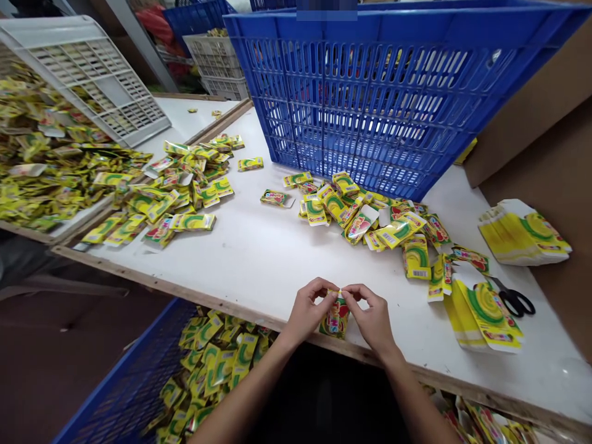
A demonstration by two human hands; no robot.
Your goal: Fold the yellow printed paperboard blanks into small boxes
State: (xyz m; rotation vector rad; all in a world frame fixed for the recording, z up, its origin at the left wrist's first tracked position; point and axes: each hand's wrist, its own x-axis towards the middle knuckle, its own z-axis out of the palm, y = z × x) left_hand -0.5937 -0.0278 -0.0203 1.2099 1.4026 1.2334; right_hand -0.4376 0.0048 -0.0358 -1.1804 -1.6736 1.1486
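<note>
A small yellow printed carton (335,317) with green and red artwork is between my hands at the table's front edge. My left hand (313,306) pinches its top left corner between thumb and fingers. At the top right corner, my right hand (367,308) pinches the same end in a like grip. White card shows at that top end, partly hidden by my fingertips. Beyond my hands a loose pile of similar small cartons (361,216) lies on the white table (240,259), some with white flaps standing out.
A large blue crate (361,105) stands behind the pile. Stacks of flat cartons (481,308) and black-handled scissors (517,302) lie at right. More cartons (185,185) and a tilted white crate (92,80) are at left. Below the wooden edge sits a blue crate (124,376) of cartons.
</note>
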